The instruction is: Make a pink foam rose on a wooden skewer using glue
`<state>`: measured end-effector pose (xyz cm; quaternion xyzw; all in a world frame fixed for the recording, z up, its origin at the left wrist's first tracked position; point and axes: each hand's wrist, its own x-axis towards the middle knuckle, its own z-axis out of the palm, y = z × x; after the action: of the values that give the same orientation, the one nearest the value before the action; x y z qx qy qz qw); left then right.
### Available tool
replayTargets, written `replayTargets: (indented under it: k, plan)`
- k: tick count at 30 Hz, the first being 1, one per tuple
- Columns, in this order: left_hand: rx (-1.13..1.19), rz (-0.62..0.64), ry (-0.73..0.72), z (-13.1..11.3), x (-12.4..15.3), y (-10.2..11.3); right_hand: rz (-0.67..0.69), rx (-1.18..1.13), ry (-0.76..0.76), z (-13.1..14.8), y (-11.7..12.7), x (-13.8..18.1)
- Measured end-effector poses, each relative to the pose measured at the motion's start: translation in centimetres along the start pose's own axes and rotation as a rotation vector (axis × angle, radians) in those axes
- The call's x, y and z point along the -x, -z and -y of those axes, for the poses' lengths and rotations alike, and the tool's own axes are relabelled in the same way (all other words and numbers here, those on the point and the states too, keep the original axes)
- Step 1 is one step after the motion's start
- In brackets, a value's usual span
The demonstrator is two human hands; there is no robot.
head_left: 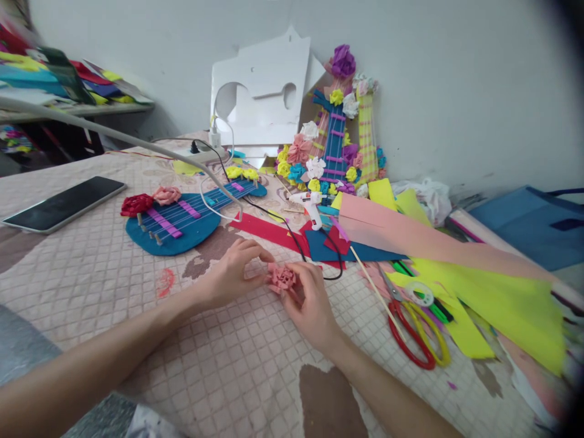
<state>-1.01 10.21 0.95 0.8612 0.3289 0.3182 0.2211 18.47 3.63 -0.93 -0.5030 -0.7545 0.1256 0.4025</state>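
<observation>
A small pink paper flower point(281, 278) with ruffled petals is held just above the quilted table cover. My right hand point(311, 299) grips it from the right with thumb and fingers. From the other side, my left hand point(239, 271) pinches the flower's left edge between thumb and forefinger. Beyond my left hand lies a blue guitar-shaped craft point(196, 234) with strings and purple strips. A red paper flower point(137, 205) and a pink one point(166, 194) sit on its body, and yellow flowers point(241, 173) on its neck.
A white glue gun point(310, 204) with a cable lies beyond my hands. Scissors point(413, 340), a thin stick point(374, 286), tape point(420, 294) and yellow paper point(497, 304) spread at right. A phone point(64, 204) lies far left. Flower-covered guitar crafts point(335, 143) lean against the wall.
</observation>
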Motion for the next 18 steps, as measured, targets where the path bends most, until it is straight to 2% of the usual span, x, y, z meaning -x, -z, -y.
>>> replayTargets:
  k: [18]
  plan:
    - [-0.136,0.061,0.027,0.49,0.03,-0.42,0.008,-0.001,0.001,0.09,0.09,-0.07]
